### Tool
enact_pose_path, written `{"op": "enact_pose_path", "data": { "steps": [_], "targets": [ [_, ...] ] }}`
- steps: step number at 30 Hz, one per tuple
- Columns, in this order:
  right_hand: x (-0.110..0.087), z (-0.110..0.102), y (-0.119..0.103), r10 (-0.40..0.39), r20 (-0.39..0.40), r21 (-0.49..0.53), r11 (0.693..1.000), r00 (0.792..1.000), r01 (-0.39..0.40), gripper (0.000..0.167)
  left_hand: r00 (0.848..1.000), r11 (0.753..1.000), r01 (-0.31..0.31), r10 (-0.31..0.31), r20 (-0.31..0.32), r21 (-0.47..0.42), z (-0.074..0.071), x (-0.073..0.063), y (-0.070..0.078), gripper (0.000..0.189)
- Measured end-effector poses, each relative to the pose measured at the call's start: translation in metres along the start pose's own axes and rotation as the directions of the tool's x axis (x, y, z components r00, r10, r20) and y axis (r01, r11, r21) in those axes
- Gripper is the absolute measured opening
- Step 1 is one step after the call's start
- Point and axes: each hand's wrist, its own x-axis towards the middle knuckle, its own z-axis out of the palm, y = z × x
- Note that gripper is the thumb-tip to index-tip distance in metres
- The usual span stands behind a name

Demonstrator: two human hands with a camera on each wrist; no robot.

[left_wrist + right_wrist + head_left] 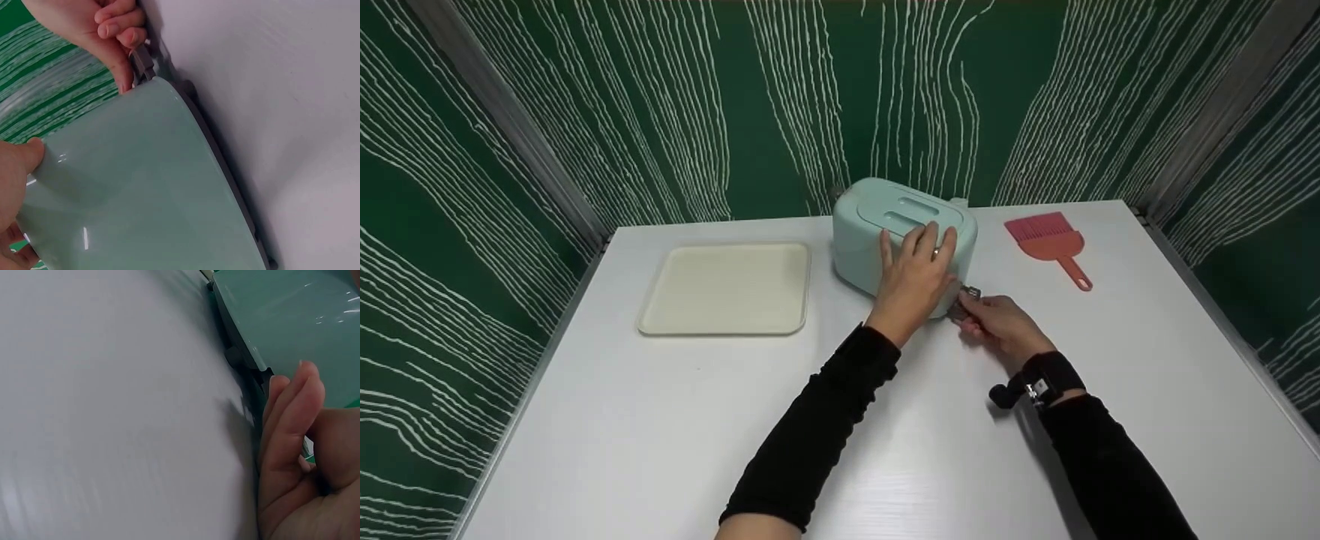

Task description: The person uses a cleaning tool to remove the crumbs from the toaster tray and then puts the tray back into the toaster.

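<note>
A mint-green toaster [855, 247] with a dark base and a lid with two slots stands on the table. My left hand [913, 281] rests on it, fingers spread over the lid; in the left wrist view its thumb [35, 154] presses the toaster's edge. At the toaster's lower right end, my right hand [997, 322] pinches a small dark grey piece [142, 62] that sticks out by the base. I cannot tell what this piece is. In the right wrist view my right fingers [292, 416] cover most of it, close beside the toaster's base corner.
A cream tray [727, 289] lies left of the toaster. To the right lie a red dustpan [1054, 246] and a pink-red brush [1041, 225]. The white table [660, 435] is bordered by green walls with white lines.
</note>
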Motion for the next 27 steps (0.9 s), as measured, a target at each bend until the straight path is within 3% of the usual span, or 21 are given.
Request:
{"op": "enact_pose_path", "data": {
  "steps": [12,19,27],
  "targets": [
    [-0.011,0.002,-0.016,0.006,-0.05,-0.169,0.986,0.999,-0.015,0.045,1.0,1.0,0.009,-0.009,0.021,-0.006,0.0,0.001,0.0,0.066],
    [-0.024,0.005,-0.03,0.007,-0.073,-0.162,0.987,0.997,-0.019,0.042,1.0,1.0,0.007,-0.007,0.024,0.009,0.0,0.001,0.0,0.066],
    [-0.02,0.003,-0.03,0.032,-0.078,-0.169,0.985,0.996,-0.045,0.039,1.0,1.0,-0.003,0.003,0.006,0.021,0.002,0.0,0.001,0.065]
  ]
}}
